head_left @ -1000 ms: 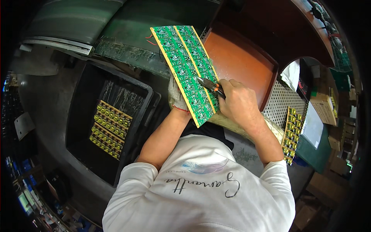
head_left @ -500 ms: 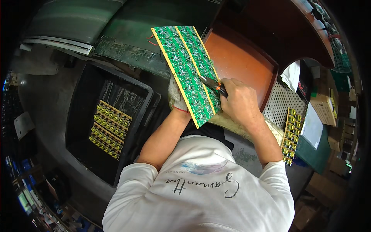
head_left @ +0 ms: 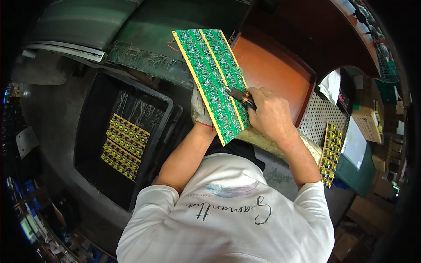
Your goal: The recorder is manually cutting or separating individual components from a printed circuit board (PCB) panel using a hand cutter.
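A green circuit board panel [head_left: 204, 70] with yellow edge strips is tilted up in front of me, its soldered side showing. My left hand [head_left: 199, 109], in a pale knitted glove with a red cuff edge, supports it from behind; the board hides most of those fingers. My bare right hand [head_left: 272, 113] is closed round the orange-and-black handles of small cutting pliers [head_left: 239, 95]. Their jaws lie at the panel's face, close to the middle yellow strip. Two thin red wires stick out at the panel's upper left edge.
To the left stands a black bin [head_left: 94, 140] with a board panel [head_left: 127, 147] full of yellow components inside. Another such panel [head_left: 331, 153] stands at the right, beside a perforated metal surface [head_left: 322, 111]. An orange-brown tray [head_left: 272, 65] lies beyond my right hand, a green belt [head_left: 175, 26] ahead.
The plier jaws have shifted very slightly left and down over the panel, and my right hand has moved a little with them. The panel stays nearly still.
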A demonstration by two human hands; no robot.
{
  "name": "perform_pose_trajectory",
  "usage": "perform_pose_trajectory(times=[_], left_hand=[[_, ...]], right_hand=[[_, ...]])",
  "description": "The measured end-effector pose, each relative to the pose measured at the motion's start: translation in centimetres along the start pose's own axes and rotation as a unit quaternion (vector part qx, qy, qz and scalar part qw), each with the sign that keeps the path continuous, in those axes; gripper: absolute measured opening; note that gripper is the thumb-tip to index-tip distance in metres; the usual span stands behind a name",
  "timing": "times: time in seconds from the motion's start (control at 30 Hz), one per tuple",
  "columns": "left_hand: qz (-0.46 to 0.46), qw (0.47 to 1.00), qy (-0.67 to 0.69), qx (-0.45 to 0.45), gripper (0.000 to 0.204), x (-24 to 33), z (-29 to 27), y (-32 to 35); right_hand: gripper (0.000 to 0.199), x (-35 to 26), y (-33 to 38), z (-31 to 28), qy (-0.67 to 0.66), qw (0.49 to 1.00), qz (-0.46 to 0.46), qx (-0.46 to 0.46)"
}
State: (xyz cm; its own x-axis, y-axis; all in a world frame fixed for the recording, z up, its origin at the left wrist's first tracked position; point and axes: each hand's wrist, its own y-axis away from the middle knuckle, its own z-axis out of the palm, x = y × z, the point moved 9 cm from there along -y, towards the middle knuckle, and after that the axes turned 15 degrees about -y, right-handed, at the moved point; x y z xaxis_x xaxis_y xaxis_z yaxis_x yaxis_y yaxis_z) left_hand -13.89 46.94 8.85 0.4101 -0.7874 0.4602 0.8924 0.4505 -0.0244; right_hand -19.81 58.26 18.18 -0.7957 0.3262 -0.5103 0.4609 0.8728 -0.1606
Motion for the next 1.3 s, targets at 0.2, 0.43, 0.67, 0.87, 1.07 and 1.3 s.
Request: perform_pose_trajectory(times=[0.2,0.43,0.67,0.87,1.07,1.3], left_hand=[[-0.019,0.999,0.005,-0.026,0.072,-0.5,-0.1,0.3],[-0.024,0.993,-0.091,0.065,0.064,-1.5,-3.6,1.8],[-0.016,0.997,-0.022,0.069,0.052,-1.1,-2.5,1.5],[-0.008,0.998,-0.008,0.067,0.053,-0.9,-1.7,1.6],[-0.026,0.999,0.000,0.034,0.069,-1.4,-2.7,1.3],[-0.007,0.996,0.001,0.088,0.051,-1.4,-3.4,1.5]], right_hand=[[0.030,0.4,-0.5,-0.2,-0.015,1.000,-0.005,0.001],[0.014,0.2,-1.6,-0.4,-0.023,0.998,-0.026,0.045],[0.029,0.4,-1.6,-0.2,0.005,1.000,-0.004,0.019],[0.014,0.0,-1.6,-0.3,0.003,1.000,-0.016,0.017],[0.026,0.3,-1.7,-0.5,0.010,0.999,-0.010,0.034],[0.028,1.0,-1.6,0.3,0.016,1.000,0.011,0.005]])
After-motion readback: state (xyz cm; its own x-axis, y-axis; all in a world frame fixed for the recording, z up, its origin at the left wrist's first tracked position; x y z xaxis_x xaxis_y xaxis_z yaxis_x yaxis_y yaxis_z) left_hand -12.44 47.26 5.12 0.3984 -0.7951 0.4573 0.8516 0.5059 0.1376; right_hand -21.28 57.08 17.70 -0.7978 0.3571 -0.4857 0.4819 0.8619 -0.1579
